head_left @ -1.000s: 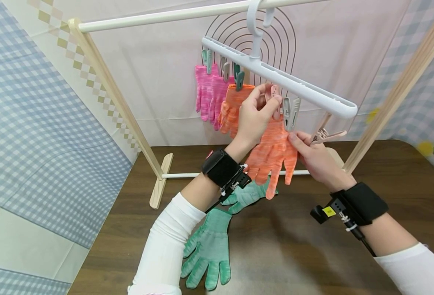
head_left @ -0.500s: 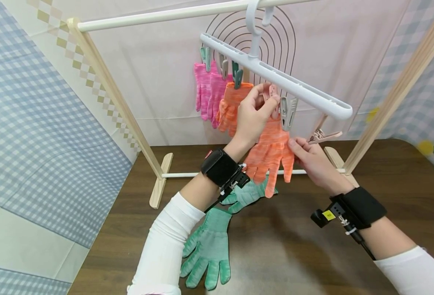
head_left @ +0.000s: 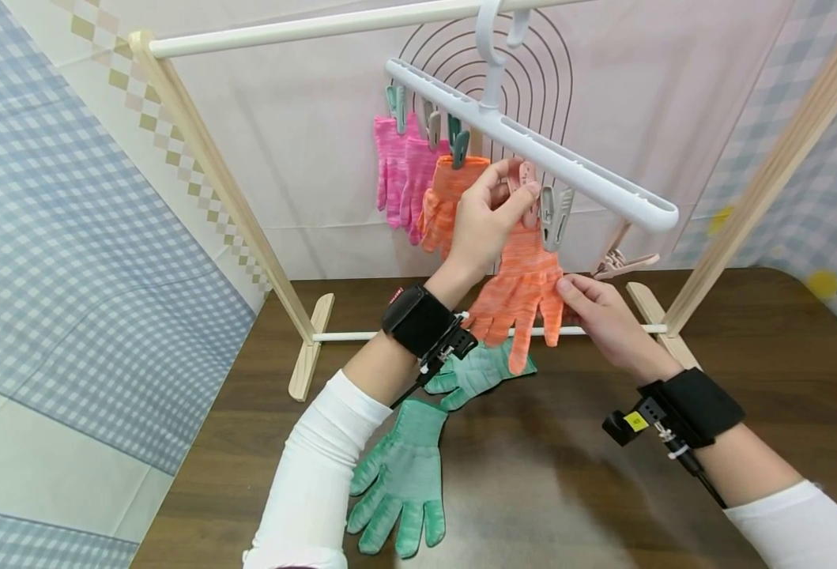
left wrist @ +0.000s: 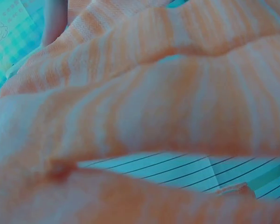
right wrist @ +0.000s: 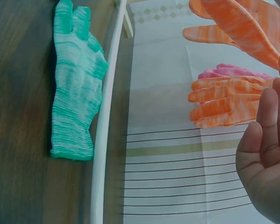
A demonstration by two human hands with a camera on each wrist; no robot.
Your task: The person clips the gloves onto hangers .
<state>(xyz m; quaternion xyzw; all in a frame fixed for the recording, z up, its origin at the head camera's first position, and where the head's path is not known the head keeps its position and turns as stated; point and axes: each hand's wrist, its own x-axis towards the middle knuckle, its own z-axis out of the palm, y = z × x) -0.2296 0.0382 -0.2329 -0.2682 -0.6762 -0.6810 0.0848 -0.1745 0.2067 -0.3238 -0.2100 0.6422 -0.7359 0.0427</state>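
Note:
In the head view, my left hand [head_left: 482, 229] pinches a pink clothespin [head_left: 528, 172] under a white clip hanger [head_left: 582, 175]. An orange glove [head_left: 521, 276] hangs fingers down there, with a grey clothespin [head_left: 555, 221] beside the pink one at its cuff. The thumb and fingertips of my right hand [head_left: 610, 320] pinch that glove's side edge. Striped knit of the orange glove [left wrist: 154, 107] fills the left wrist view and hides the left hand. My right hand [right wrist: 263, 168] has its fingers bent in the right wrist view, beside the orange glove [right wrist: 242, 32].
Another orange glove [head_left: 454, 194] and pink gloves [head_left: 393, 170] hang clipped at the hanger's left. A pink clothespin [head_left: 624, 263] dangles at its right end. Green gloves [head_left: 407, 482] lie on the wooden table [head_left: 567, 506]. The white rack rail [head_left: 318, 32] carries the hanger.
The hanger's right end has swung slightly left, and the orange glove has shifted a little left and up. My right hand sits slightly lower along its edge. The left hand keeps its pinch.

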